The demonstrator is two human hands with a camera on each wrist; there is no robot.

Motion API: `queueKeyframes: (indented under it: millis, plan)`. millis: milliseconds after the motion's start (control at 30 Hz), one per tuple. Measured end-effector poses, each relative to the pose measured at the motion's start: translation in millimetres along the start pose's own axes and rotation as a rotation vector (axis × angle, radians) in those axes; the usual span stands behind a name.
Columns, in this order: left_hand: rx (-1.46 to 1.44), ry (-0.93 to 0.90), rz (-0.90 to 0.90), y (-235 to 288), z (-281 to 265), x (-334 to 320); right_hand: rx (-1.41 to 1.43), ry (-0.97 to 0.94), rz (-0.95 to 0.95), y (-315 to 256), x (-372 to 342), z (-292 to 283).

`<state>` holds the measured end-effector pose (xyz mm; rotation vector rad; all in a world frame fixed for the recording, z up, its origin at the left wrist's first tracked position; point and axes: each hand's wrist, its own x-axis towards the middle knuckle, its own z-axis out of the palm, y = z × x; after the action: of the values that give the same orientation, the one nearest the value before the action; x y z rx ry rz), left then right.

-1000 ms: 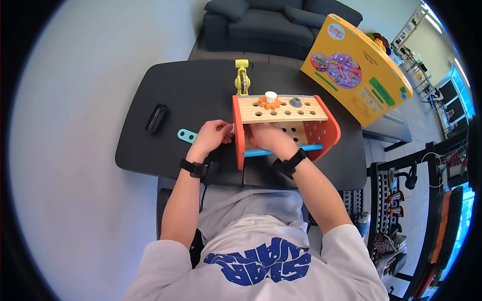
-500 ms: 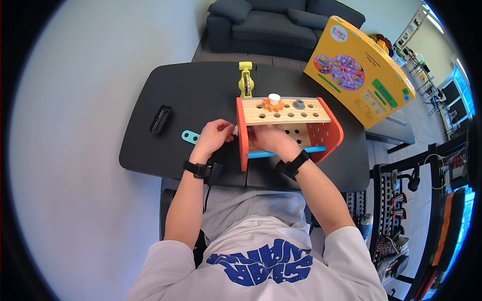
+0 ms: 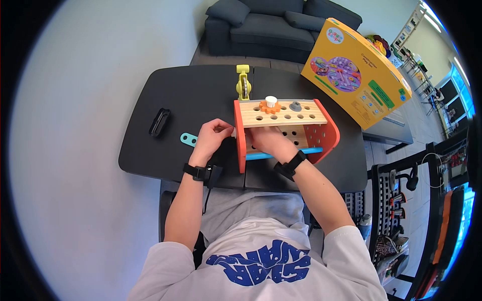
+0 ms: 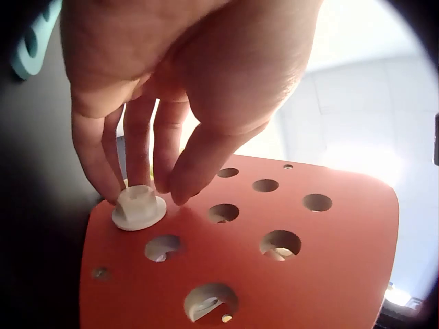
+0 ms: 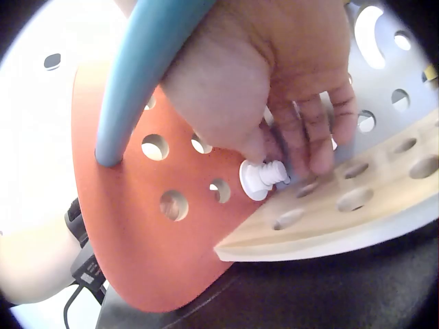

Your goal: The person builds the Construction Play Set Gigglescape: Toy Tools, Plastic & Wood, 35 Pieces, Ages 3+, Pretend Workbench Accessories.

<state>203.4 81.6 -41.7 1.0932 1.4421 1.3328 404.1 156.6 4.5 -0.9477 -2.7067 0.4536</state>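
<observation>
A toy workbench with red side panels (image 3: 240, 150) and a wooden pegboard top (image 3: 281, 118) stands on the black table. At the outer face of its left panel, my left hand (image 3: 213, 138) pinches a white plastic bolt (image 4: 139, 208) by its wide head. My right hand (image 3: 268, 139) reaches inside, under the top. There, its thumb and forefinger hold a white nut (image 5: 252, 179) close to the panel, where the threaded end sticks through. The top partly hides those fingers in the head view. An orange gear (image 3: 270, 107) and a grey screw (image 3: 295, 106) sit on the top.
A teal strip with holes (image 3: 188, 139) lies left of my left hand, and a black tray-like piece (image 3: 159, 122) farther left. A lime-green toy tool (image 3: 243, 83) is behind the workbench. A blue rod (image 3: 258, 156) spans its front. A yellow box (image 3: 356, 72) stands at back right.
The head view shifts slightly. Both hands stay at the left panel, with small movements of the left fingers around the white bolt, which shows less in the head view now.
</observation>
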Motion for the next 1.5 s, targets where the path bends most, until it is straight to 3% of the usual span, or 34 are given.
queueKeyframes:
  millis: [233,333,400,533,833,1000,1133,1200,1333,1400,1500]
  plan:
    - [-0.199,0.023,0.131,2,4,-3,-0.037,-0.14,0.004,-4,4,-6]
    - [-0.003,0.104,0.037,6,5,-1,0.012,-0.13,0.048,-1,4,-3]
    - [0.213,-0.016,-0.153,15,5,-3,-0.03,-0.202,0.067,1,4,-3]
    - [0.227,-0.06,-0.173,17,4,-4,-0.032,-0.154,0.069,-9,1,-12]
    - [0.115,-0.035,-0.026,2,4,-3,0.041,-0.207,0.073,-10,4,-18]
    - [0.189,0.0,0.047,-3,5,-3,0.171,-0.307,0.228,-11,8,-19]
    - [0.252,0.018,0.083,-2,7,-5,0.184,-0.219,0.178,2,10,2]
    - [0.247,0.038,0.089,-2,7,-5,0.057,-0.163,0.097,6,9,5]
    - [0.255,0.044,0.079,-3,8,-5,0.081,-0.094,0.069,4,-4,-10]
    - [0.29,0.077,0.094,-2,9,-6,0.064,0.045,-0.011,4,-15,-14]
    - [0.375,0.091,0.12,5,7,-5,0.119,0.027,-0.116,-14,-48,-50]
